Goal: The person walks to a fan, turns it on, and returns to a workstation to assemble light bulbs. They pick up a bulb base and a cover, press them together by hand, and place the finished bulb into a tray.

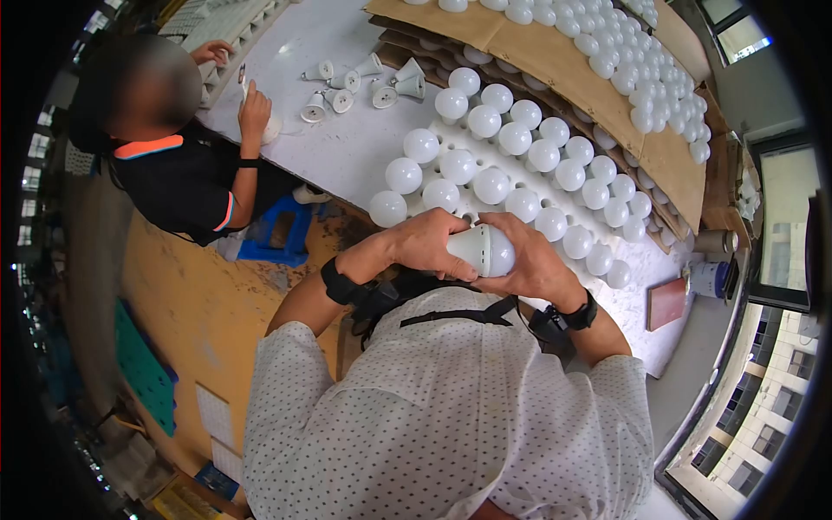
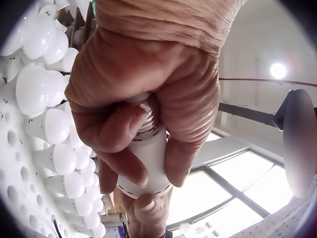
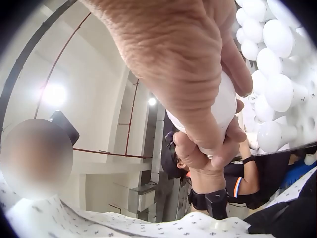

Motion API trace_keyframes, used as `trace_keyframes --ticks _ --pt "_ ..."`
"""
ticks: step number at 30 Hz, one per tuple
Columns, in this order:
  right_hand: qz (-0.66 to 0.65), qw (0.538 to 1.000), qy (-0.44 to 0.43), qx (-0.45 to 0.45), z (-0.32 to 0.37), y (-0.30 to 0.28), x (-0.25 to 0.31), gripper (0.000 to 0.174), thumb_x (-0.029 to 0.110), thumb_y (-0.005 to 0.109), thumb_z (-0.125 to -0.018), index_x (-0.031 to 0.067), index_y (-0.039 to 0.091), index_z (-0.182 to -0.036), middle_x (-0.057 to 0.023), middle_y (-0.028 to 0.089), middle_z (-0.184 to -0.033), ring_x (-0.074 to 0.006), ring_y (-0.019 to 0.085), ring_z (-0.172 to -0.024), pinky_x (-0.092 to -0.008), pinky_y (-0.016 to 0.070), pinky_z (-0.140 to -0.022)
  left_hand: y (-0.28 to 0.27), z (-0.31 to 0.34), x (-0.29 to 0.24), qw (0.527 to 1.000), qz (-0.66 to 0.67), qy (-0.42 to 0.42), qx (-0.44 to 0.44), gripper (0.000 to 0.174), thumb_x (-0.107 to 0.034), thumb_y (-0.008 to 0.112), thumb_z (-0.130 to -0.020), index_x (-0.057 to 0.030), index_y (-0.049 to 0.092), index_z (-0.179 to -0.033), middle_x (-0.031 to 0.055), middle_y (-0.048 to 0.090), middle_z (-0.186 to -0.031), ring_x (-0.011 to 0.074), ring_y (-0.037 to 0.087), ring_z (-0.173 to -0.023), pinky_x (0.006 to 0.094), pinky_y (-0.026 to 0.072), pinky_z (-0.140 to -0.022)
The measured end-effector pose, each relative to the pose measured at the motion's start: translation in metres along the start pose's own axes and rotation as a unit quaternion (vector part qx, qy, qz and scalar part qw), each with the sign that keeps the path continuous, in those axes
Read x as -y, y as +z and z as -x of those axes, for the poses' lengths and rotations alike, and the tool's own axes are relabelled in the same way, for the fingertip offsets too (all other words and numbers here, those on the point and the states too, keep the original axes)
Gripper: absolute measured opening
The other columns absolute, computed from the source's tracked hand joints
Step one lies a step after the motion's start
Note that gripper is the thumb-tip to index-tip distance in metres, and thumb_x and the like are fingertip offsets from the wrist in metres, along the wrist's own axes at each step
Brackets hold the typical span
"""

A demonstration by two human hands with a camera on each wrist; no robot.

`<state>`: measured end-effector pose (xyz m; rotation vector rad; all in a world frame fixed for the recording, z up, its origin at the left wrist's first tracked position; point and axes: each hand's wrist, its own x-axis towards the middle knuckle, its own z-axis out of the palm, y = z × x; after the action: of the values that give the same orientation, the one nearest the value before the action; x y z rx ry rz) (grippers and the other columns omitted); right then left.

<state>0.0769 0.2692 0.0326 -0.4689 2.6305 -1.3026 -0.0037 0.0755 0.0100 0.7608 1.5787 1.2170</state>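
A white LED light bulb [image 1: 485, 250] is held sideways between both hands, close in front of the shirt. My left hand [image 1: 426, 243] grips its base end. Fingers curl round the metal screw cap [image 2: 147, 119] in the left wrist view, with the white housing [image 2: 148, 161] below them. From the other side, my right hand [image 1: 536, 264] holds the round dome [image 3: 225, 101], its thumb and fingers wrapped about it. Just beyond the hands stands a white foam tray [image 1: 452, 137] with rows of bulbs [image 1: 491, 185] set dome-up in its holes.
Stacked cardboard sheets [image 1: 511, 39] carry many more bulbs behind the tray. Several bulb housings [image 1: 344, 81] lie loose on the white table [image 1: 295, 147]. Another person [image 1: 173, 186] sits at the left, near a blue stool [image 1: 276, 232]. A reddish-brown flat block [image 1: 666, 303] lies at the right.
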Motion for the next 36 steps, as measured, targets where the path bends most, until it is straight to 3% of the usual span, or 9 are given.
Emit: trace_keyframes --ticks 5,7,11,16,30,32,33,35,36 --pt "0.016 0.999 -0.044 -0.027 -0.003 0.009 -0.003 0.073 0.019 0.080 -0.055 0.0047 0.043 -0.117 -0.0150 0.053 -0.105 -0.0335 0.053 -0.096 -0.0389 0.0449 -0.080 0.002 -0.001 0.006 1.000 0.018 0.011 -0.017 0.044 -0.028 0.073 -0.066 0.0066 0.059 -0.089 0.0083 0.061 -0.066 0.0117 0.057 -0.050 0.0226 0.0463 -0.047" --pt "0.011 0.987 -0.126 -0.102 -0.007 0.011 0.000 0.068 0.015 0.078 -0.055 0.0045 0.045 -0.114 -0.0147 0.052 -0.104 -0.0328 0.052 -0.095 -0.0382 0.0439 -0.080 0.003 -0.002 0.003 1.000 0.010 0.000 -0.017 0.044 -0.029 0.073 -0.067 0.0070 0.059 -0.089 0.0085 0.061 -0.066 0.0120 0.057 -0.050 0.0228 0.0463 -0.047" --pt "-0.004 0.989 -0.124 -0.085 -0.003 0.017 -0.004 0.065 0.012 0.076 -0.054 0.0041 0.047 -0.112 -0.0143 0.051 -0.104 -0.0313 0.051 -0.094 -0.0367 0.0429 -0.079 0.009 -0.003 0.004 0.999 0.022 0.009 -0.040 0.050 -0.037 0.068 -0.069 0.0087 0.059 -0.087 0.0103 0.060 -0.063 0.0144 0.058 -0.049 0.0236 0.0460 -0.047" --pt "-0.001 0.978 -0.186 -0.089 -0.002 0.024 -0.017 0.064 0.009 0.076 -0.052 0.0035 0.048 -0.110 -0.0144 0.051 -0.102 -0.0304 0.051 -0.091 -0.0368 0.0438 -0.077 0.017 -0.006 0.006 0.999 -0.018 -0.016 -0.045 0.062 -0.049 0.062 -0.069 0.0105 0.059 -0.088 0.0134 0.060 -0.064 0.0179 0.059 -0.049 0.0253 0.0458 -0.045" --pt "-0.056 0.983 -0.160 -0.071 0.004 0.027 -0.024 0.059 0.008 0.075 -0.053 0.0054 0.050 -0.106 -0.0117 0.052 -0.100 -0.0279 0.052 -0.090 -0.0354 0.0447 -0.076 0.024 -0.004 0.002 0.999 -0.023 -0.020 -0.040 0.067 -0.054 0.055 -0.068 0.0075 0.059 -0.095 0.0176 0.061 -0.072 0.0199 0.058 -0.046 0.0254 0.0468 -0.041" --pt "-0.056 0.983 -0.158 -0.070 0.003 0.027 -0.024 0.058 0.008 0.075 -0.053 0.0056 0.050 -0.105 -0.0115 0.052 -0.099 -0.0275 0.052 -0.089 -0.0351 0.0447 -0.076 0.022 -0.006 0.004 0.999 -0.010 -0.021 -0.038 0.065 -0.051 0.059 -0.068 0.0059 0.056 -0.099 0.0189 0.061 -0.080 0.0227 0.062 -0.059 0.0288 0.0500 -0.053" --pt "-0.048 0.984 -0.153 -0.076 0.002 0.027 -0.024 0.059 0.008 0.075 -0.053 0.0054 0.050 -0.106 -0.0120 0.053 -0.100 -0.0263 0.053 -0.090 -0.0346 0.0447 -0.076 0.022 -0.008 0.007 0.999 -0.011 -0.022 -0.037 0.065 -0.051 0.059 -0.068 0.0059 0.056 -0.099 0.0189 0.061 -0.080 0.0227 0.062 -0.059 0.0288 0.0500 -0.053" --pt "-0.040 0.985 -0.144 -0.085 0.003 0.027 -0.025 0.060 0.008 0.076 -0.053 0.0052 0.049 -0.107 -0.0125 0.054 -0.100 -0.0252 0.054 -0.091 -0.0341 0.0448 -0.077 0.024 -0.012 0.015 0.978 -0.105 0.156 -0.094 0.063 -0.047 0.064 -0.067 0.0036 0.054 -0.102 0.0189 0.061 -0.091 0.0262 0.062 -0.079 0.0326 0.0486 -0.070" --pt "-0.043 0.983 -0.152 -0.093 0.002 0.027 -0.025 0.059 0.008 0.076 -0.054 0.0052 0.049 -0.107 -0.0126 0.054 -0.100 -0.0251 0.054 -0.090 -0.0339 0.0449 -0.077 0.023 -0.012 0.014 0.978 -0.106 0.157 -0.092 0.063 -0.047 0.064 -0.067 0.0036 0.054 -0.102 0.0189 0.061 -0.091 0.0262 0.062 -0.079 0.0326 0.0486 -0.070"
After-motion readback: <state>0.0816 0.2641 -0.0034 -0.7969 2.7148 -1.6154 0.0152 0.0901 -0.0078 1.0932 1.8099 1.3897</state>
